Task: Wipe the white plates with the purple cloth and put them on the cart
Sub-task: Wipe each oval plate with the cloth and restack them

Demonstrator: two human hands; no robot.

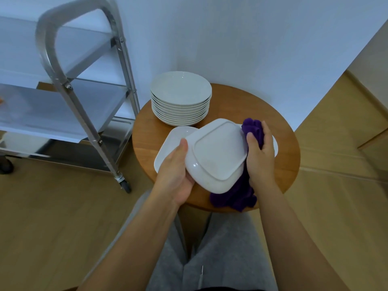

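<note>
Both hands clamped: left (175, 169) on upturned plate (216, 154), right (259, 156) on purple cloth (237, 196).

One wide-angle view only, worn on the person's head, looking forward and steeply down. It sits close above the round tabletop (281, 131), with the forearms and both hands reaching in from the bottom edge, the lap directly below, the cart (69, 87) at upper left, and wall and floor bending near the edges.

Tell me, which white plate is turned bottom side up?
The square plate held between both hands: its raised foot ring faces the camera. The round plates sit stacked upright on the table.
</note>
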